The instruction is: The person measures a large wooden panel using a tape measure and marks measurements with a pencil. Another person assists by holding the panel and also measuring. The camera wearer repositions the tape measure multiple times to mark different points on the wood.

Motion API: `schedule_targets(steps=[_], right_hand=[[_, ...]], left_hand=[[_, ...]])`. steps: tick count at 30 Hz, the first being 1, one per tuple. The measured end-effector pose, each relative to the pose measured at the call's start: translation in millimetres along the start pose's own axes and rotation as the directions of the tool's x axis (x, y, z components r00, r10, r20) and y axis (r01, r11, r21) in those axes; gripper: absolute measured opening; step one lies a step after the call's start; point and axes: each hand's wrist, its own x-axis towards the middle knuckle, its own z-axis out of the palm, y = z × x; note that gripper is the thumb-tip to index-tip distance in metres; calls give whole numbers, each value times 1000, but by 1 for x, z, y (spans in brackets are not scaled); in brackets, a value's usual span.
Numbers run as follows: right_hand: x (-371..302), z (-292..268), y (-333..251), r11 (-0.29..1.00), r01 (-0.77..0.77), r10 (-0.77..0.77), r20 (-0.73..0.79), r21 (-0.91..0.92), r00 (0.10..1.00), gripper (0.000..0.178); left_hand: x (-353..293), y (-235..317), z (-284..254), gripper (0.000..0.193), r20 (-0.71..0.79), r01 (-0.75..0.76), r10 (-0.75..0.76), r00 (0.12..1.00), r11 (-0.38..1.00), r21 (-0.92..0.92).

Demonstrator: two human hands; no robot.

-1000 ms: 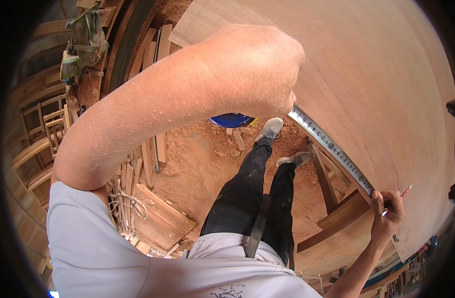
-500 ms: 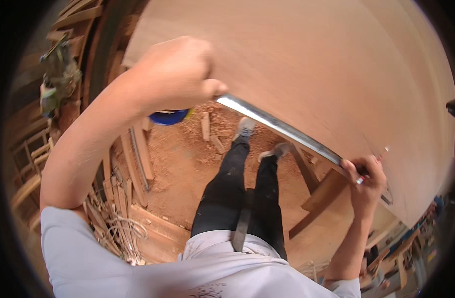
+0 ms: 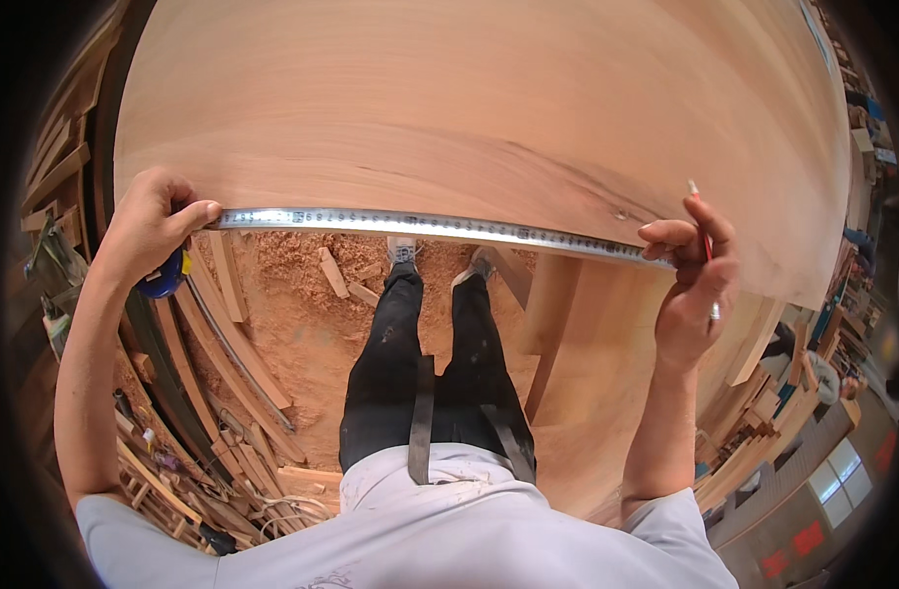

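A large sheet of light brown plywood [image 3: 489,98] fills the upper view. A steel measuring tape [image 3: 439,225] is stretched along its near edge. My left hand [image 3: 155,231] grips the blue tape case [image 3: 164,280] at the board's left corner, thumb pressing the blade down. My right hand [image 3: 690,280] pinches the far end of the blade against the board's edge and also holds a pencil [image 3: 703,231] upright between its fingers.
Sawdust and wood offcuts [image 3: 331,270] cover the floor around my feet. Timber strips and frames [image 3: 223,393] are piled at the left. Wooden trestle legs [image 3: 547,314] stand under the board. More stacked wood [image 3: 763,412] lies at the right.
My left hand has swung down and left to the board's corner. The tape now lies level along the near edge, and my right hand has risen onto it with the pencil.
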Motion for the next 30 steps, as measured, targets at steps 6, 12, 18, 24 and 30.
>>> schedule_targets(steps=[6, 12, 18, 24, 30], right_hand=[[-1, -9, 0, 993, 40, -44, 27, 113, 999, 82], [4, -33, 17, 965, 32, -51, 64, 260, 997, 33], [-1, -50, 32, 987, -64, 55, 67, 146, 996, 19], [4, -101, 40, 947, -20, 63, -123, 321, 990, 18], [1, -109, 45, 988, -99, 93, 53, 122, 994, 15]], left_hand=[[9, -5, 0, 28, 60, 29, -28, 998, 999, -26], [7, -8, -1, 32, 67, 46, -41, 997, 997, -69], [12, -26, 2, 30, 75, 30, -20, 997, 989, -144], [11, -38, 2, 29, 90, 49, -35, 995, 985, -163], [16, -50, 3, 35, 32, 18, -13, 999, 985, -171]])
